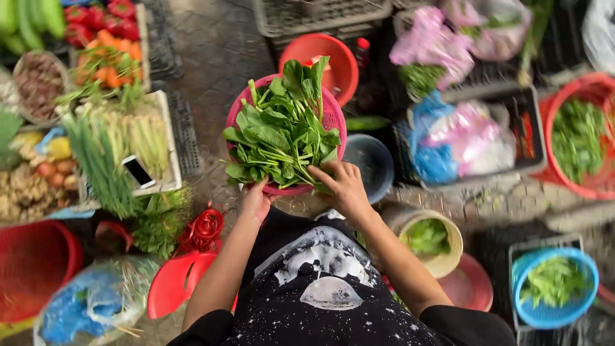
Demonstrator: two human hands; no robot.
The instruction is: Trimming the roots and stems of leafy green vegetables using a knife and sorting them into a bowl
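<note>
Below my head camera, items listed from largest to smallest:

1. Paved stone ground (218, 45), grey, carrying every container; I see no tabletop.
2. Large red round plastic tub (599, 96) at far right, holding loose green leaves.
3. White foam box (168, 138) at left, filled with spring onions and pale stalks; a white-framed phone with a dark screen (138, 171) lies on its near edge.
4. Pink round perforated plastic basket (333, 115), centre, tilted toward me and raised off the ground between my hands.
5. Bunch of broad-leafed green vegetables with pale stems (282, 131), lying in the pink basket, stems pointing toward my right hand, leaf tips spilling over the far rim.
6. Orange-red round plastic bowl (333, 64), just behind the pink basket.
7. Blue round plastic colander (554, 288), lower right, holding cut greens.
8. Grey-blue round plastic basin (375, 163), just right of the pink basket and partly behind my right hand.
9. Cream round plastic bucket (442, 240) beside my right forearm, with greens inside.
10. Right hand (346, 186), fingers spread over the stem ends and the basket's near rim, holding both.
11. Left hand (255, 200), closed on the basket's lower left rim; its fingers are hidden under the leaves.
12. Coil of red string (204, 229), near my left forearm.
</note>
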